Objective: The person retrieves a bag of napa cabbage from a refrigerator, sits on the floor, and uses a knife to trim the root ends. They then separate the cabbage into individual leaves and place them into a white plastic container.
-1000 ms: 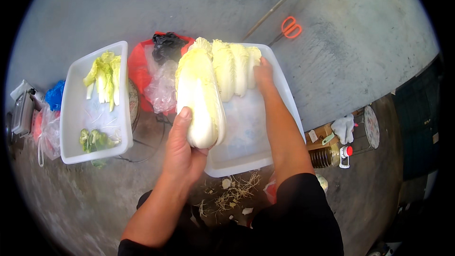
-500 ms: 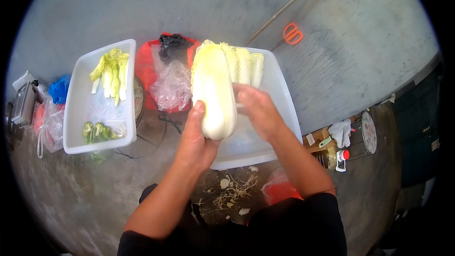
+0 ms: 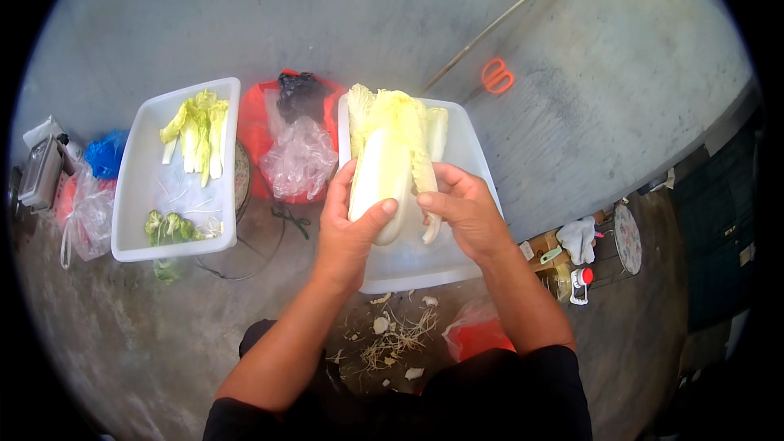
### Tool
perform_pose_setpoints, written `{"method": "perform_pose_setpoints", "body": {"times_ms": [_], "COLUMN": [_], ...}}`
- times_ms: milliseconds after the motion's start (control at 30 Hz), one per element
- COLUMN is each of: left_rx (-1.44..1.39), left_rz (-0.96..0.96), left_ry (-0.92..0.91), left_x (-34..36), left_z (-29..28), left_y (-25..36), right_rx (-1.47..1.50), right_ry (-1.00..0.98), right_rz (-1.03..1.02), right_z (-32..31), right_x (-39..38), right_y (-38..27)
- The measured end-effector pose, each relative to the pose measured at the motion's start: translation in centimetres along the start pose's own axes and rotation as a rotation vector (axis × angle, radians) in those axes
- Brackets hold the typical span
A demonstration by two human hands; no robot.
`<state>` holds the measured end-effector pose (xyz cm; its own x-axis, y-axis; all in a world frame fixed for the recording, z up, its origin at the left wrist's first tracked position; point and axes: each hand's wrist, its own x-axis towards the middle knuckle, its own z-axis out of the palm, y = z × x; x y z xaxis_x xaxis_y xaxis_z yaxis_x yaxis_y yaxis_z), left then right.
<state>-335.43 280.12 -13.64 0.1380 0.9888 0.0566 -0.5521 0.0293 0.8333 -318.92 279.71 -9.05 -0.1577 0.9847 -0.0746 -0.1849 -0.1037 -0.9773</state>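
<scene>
My left hand (image 3: 346, 233) grips a pale napa cabbage (image 3: 380, 167) around its lower left side, the thumb lying across its front. At the cabbage's right side, my right hand (image 3: 472, 216) pinches the white base of a cabbage leaf (image 3: 423, 175) between thumb and fingers. That leaf stands slightly away from the head at the bottom; whether it is still attached higher up I cannot tell. Both hands are over a white plastic tub (image 3: 457, 260). Behind the held head, more pale cabbage (image 3: 438, 129) rests in the tub, mostly hidden.
Left, a second white tub (image 3: 131, 220) holds loose leaves (image 3: 196, 131) and green vegetable pieces (image 3: 171, 227). Between the tubs sits a red bag (image 3: 255, 126) with clear plastic (image 3: 298, 159). Orange-handled scissors (image 3: 496, 76) and a metal rod (image 3: 506, 16) are beyond. Root scraps (image 3: 400, 339) litter the floor.
The cabbage has turned in my left hand and moved slightly lower. My right hand, blurred at its side before, now grips a leaf whose base has come away from the head.
</scene>
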Motion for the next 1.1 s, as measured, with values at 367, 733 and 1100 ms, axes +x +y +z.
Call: {"method": "perform_pose_setpoints", "body": {"times_ms": [367, 733, 1100], "left_rx": [0.453, 0.314, 0.114], "left_rz": [0.244, 0.110, -0.101], "left_ry": [0.152, 0.109, 0.075], "left_x": [0.5, 0.7, 0.7], "left_z": [-0.7, -1.4, -1.8], "left_y": [0.2, 1.3, 2.6], "right_rx": [-0.049, -0.376, -0.420], "right_ry": [-0.083, -0.058, -0.077], "right_rz": [0.178, 0.182, 0.272], "right_z": [-2.5, -6.1, -9.5], "right_x": [1.1, 0.6, 0.2], "right_y": [-0.7, -3.3, -3.7]}}
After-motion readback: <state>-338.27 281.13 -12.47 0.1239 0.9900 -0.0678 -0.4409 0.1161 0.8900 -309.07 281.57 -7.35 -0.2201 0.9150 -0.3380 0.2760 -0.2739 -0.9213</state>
